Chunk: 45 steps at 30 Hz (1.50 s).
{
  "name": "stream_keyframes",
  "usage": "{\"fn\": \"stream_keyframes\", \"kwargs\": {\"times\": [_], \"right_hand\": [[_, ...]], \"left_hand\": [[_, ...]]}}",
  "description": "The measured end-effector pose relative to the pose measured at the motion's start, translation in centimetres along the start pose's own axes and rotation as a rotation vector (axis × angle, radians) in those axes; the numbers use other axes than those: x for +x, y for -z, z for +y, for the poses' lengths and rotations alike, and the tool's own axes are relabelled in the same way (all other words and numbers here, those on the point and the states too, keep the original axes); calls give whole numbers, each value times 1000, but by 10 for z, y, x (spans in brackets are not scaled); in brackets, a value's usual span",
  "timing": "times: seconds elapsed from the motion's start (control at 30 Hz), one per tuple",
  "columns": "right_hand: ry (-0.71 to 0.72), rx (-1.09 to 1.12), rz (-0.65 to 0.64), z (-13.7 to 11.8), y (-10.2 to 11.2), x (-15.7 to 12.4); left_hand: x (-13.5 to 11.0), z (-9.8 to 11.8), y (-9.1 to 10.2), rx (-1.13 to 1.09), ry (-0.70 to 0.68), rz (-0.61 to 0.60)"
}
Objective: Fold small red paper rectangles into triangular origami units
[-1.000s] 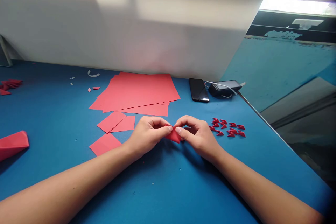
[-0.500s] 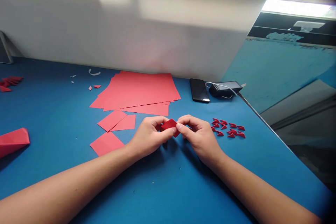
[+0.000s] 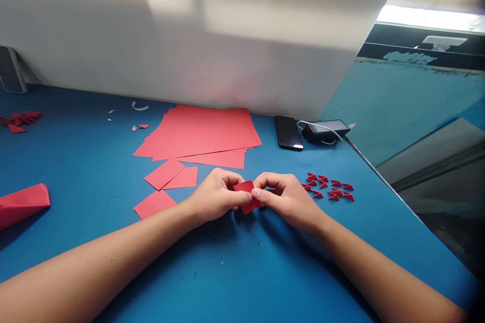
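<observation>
A small piece of red paper (image 3: 248,206) is held between both hands, just above the blue table. My left hand (image 3: 217,193) pinches its left side with thumb and fingers. On the right side, my right hand (image 3: 285,196) pinches the same piece, its thumb near the paper's middle. The fingertips behind the paper are hidden. Left of my left hand lie loose rectangles of red paper (image 3: 154,204), two of them overlapping (image 3: 164,173). Several small folded red paper triangles (image 3: 335,194) lie to the right of my right hand.
Behind the hands lies a stack of large red sheets (image 3: 204,133). A black phone (image 3: 288,132) and a dark device with a white cable (image 3: 326,130) are at back right. A folded red paper form (image 3: 25,204) lies at left. A white board (image 3: 242,60) stands behind.
The red paper piece has tilted and dropped slightly, showing more of its lower part. Both hands still pinch it. The whole view has shifted slightly.
</observation>
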State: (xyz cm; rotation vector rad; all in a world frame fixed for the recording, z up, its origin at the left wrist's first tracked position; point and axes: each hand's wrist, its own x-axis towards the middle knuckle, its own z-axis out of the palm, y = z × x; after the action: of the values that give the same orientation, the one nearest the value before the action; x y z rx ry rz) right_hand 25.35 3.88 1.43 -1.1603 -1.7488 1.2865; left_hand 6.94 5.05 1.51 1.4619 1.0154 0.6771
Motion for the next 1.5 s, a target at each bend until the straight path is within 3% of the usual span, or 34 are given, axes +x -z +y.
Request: {"fn": "stream_keyframes", "kwargs": {"times": [0.23,0.5,0.93,1.23,1.33,1.5], "right_hand": [[24,-139,-131,-1,12,-1],[35,-20,-9,5,4,1],[-28,163,106,13,2,3],[-39,287,136,16,4,4],[-37,309,129,17,5,5],[-36,233,64,15,5,4]], "left_hand": [[3,-4,3,60,7,-59],[3,0,-1,-100,-16,-50],[5,-8,-1,-173,23,130],[7,-18,0,-263,-27,187],[8,-17,0,-287,-34,157],[6,-11,-3,-119,-34,108]]}}
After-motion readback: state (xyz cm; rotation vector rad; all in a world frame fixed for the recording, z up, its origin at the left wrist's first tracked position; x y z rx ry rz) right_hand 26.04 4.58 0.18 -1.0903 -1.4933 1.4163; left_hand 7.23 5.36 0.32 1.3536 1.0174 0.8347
